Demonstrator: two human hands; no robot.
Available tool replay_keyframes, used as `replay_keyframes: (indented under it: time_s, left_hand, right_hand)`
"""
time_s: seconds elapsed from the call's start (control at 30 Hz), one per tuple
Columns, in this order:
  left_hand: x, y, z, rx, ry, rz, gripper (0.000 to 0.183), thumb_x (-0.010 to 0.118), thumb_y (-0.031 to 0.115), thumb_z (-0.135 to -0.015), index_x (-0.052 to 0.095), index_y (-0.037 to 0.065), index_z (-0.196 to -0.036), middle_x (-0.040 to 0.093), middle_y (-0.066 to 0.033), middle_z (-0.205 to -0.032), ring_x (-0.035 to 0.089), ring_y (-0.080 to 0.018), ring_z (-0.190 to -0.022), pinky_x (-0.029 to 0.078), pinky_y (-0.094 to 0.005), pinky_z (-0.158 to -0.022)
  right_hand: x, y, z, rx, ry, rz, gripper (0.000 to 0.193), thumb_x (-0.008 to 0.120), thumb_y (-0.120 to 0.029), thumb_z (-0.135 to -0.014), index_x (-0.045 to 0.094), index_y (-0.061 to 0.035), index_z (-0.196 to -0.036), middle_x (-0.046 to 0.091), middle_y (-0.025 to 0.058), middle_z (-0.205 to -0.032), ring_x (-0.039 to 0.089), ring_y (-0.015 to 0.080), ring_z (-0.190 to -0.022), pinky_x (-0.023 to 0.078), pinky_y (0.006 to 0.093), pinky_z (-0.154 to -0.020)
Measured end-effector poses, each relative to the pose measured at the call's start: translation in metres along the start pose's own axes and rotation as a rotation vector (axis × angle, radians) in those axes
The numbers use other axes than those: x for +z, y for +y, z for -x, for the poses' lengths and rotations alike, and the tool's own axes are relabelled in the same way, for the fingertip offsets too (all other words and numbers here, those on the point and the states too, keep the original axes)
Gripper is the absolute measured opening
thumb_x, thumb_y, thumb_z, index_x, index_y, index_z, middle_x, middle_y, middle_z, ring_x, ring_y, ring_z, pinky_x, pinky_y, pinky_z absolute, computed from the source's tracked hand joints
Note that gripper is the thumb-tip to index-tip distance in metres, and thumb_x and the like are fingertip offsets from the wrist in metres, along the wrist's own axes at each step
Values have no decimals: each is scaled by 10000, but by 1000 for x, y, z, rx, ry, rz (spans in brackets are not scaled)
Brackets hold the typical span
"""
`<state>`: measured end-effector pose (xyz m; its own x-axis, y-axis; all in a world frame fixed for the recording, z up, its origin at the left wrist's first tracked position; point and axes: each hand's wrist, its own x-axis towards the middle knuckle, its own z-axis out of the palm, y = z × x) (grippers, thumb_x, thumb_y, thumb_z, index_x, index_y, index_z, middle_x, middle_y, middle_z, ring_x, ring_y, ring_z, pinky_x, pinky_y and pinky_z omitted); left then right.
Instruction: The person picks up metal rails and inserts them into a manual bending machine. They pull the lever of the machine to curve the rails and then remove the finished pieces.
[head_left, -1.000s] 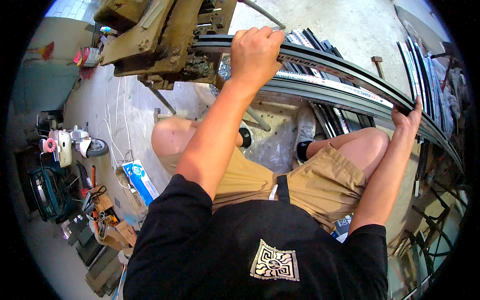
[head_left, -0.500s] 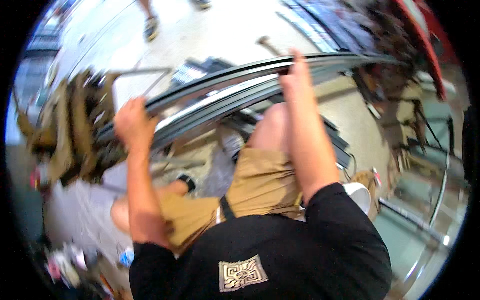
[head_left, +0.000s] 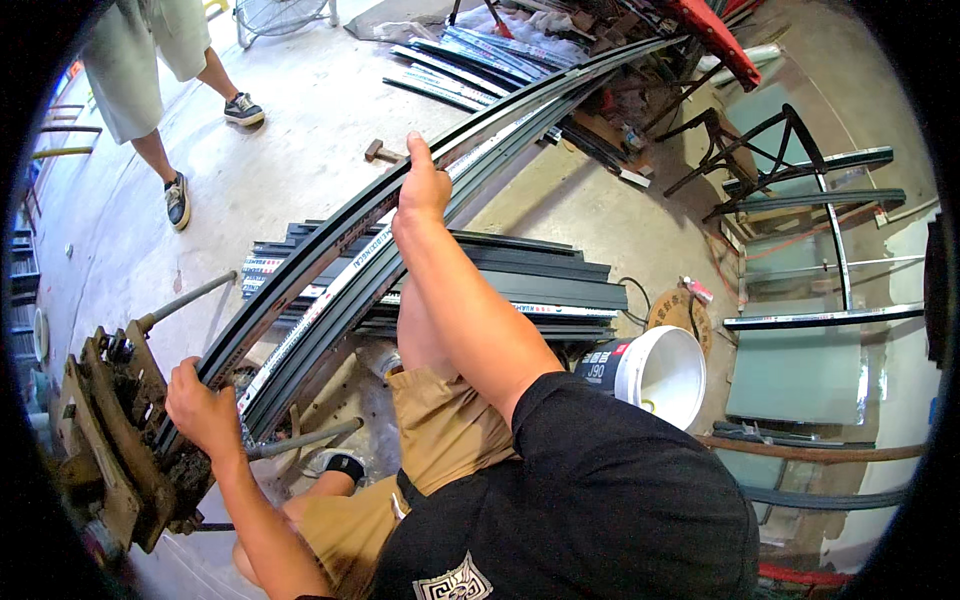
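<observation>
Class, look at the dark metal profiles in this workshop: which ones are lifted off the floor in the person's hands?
The long curved profiles, gripped by the left hand and right hand; the other stacks lie flat on the floor.

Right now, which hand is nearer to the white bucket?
Right. The right hand grips the long dark profile above the white bucket; the left hand is far left, beside the rusty machine.
</observation>
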<state>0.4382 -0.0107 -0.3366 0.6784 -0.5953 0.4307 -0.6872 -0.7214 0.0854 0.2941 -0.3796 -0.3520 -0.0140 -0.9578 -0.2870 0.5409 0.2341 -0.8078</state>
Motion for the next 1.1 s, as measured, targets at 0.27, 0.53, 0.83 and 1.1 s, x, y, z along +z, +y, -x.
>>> replay_keyframes:
  time_s: [0.27,0.53,0.83,1.1]
  left_hand:
    - [-3,-1,9,-17,-101,-69,462,786,22,-626,627,42,-1059,629,-145,-980,610,-392,-958,466,-478,-867]
    - [9,8,-13,10,126,52,319,824,74,-602,649,104,-867,625,-117,-849,617,-360,-840,449,-491,-735]
    - [26,8,-3,1,75,111,293,766,55,-636,653,120,-898,633,-78,-871,641,-308,-884,467,-462,-798]
    - [4,61,-7,69,184,214,205,691,13,-693,619,102,-862,616,-70,-864,613,-296,-871,442,-431,-807]
  right_hand:
    - [-13,58,-45,390,77,-147,675,771,-353,-870,548,21,-1386,545,212,-1446,521,333,-1314,407,464,-1134]
    - [-5,-25,-23,-46,-137,17,398,542,-352,-1014,637,-21,-1212,692,147,-1191,697,310,-1024,567,477,-933]
    - [-20,10,-76,175,-62,93,446,632,-361,-964,655,-21,-1251,697,138,-1253,688,320,-1083,536,498,-1002]
    - [-59,-32,-106,35,-92,47,412,587,-473,-967,533,-102,-795,620,90,-744,641,249,-668,569,387,-655]
